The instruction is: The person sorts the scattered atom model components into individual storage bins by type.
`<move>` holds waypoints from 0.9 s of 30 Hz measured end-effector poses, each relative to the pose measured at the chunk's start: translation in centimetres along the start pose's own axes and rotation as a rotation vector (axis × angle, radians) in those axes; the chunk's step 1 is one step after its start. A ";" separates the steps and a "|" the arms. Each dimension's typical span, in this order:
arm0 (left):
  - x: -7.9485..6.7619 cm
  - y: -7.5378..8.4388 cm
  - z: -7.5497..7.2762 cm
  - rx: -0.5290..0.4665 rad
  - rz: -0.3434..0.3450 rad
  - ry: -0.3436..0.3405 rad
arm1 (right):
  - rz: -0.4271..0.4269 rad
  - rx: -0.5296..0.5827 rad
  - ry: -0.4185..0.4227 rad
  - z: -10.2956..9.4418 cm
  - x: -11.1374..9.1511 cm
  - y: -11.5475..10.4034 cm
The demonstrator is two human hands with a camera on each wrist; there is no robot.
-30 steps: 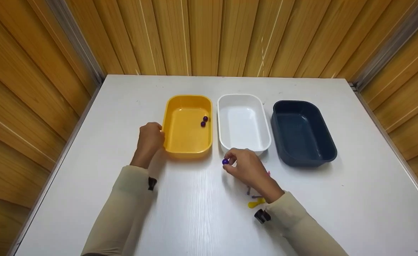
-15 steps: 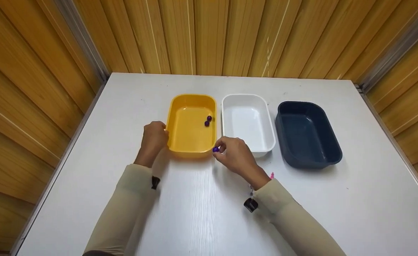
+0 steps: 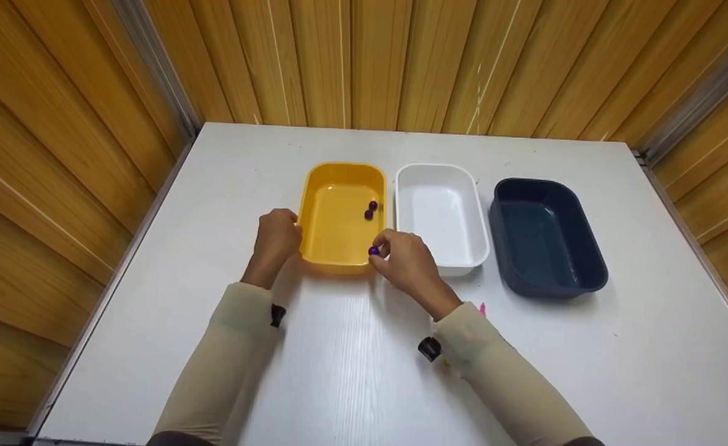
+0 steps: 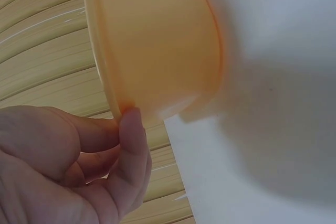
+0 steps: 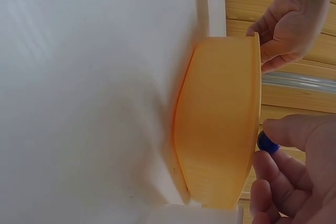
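My left hand (image 3: pixel 277 238) pinches the left rim of a yellow plastic tub (image 3: pixel 336 226); thumb and fingers meet at that rim in the left wrist view. Between the thumb and fingertips of my right hand (image 3: pixel 408 263) is a small round purple bead (image 3: pixel 373 251), bluer in the right wrist view. It is held at the tub's near right corner, level with the rim. Inside the tub, two more purple beads (image 3: pixel 369 215) lie close together by the right wall.
A white tub (image 3: pixel 441 217) stands right of the yellow one, its near left corner behind my right hand. Farther right is a dark blue tub (image 3: pixel 546 241). A small pink piece (image 3: pixel 482 308) shows beside my right sleeve, which hides other small pieces. Wooden panels border the table.
My right hand has carried the bead left and away from me, from in front of the white tub to the yellow tub's corner. My left hand keeps its grip; the view has shifted slightly.
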State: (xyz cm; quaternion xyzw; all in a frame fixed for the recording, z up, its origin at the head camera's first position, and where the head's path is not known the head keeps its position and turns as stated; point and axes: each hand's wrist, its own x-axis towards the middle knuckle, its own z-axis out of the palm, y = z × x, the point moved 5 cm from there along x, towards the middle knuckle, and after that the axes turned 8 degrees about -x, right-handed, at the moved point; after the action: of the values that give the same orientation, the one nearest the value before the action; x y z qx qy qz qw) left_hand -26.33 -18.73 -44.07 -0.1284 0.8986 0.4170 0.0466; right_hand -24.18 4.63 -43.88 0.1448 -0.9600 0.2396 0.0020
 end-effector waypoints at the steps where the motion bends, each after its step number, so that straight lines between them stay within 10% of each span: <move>1: 0.0 0.0 0.1 -0.001 -0.004 -0.003 | 0.007 -0.004 -0.002 0.0 0.1 0.1; 16: 0.1 0.0 0.0 -0.027 -0.078 -0.046 | -0.031 -0.005 0.065 -0.6 -1.6 1.4; 27: -0.2 0.4 -0.6 0.088 0.012 0.005 | -0.004 0.027 0.088 -2.3 -4.3 4.0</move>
State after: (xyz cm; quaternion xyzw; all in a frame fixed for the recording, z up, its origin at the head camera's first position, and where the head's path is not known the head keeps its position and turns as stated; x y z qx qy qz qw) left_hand -26.26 -18.85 -43.37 -0.1218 0.9169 0.3771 0.0473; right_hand -21.34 10.28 -43.95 0.1360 -0.9553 0.2589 0.0427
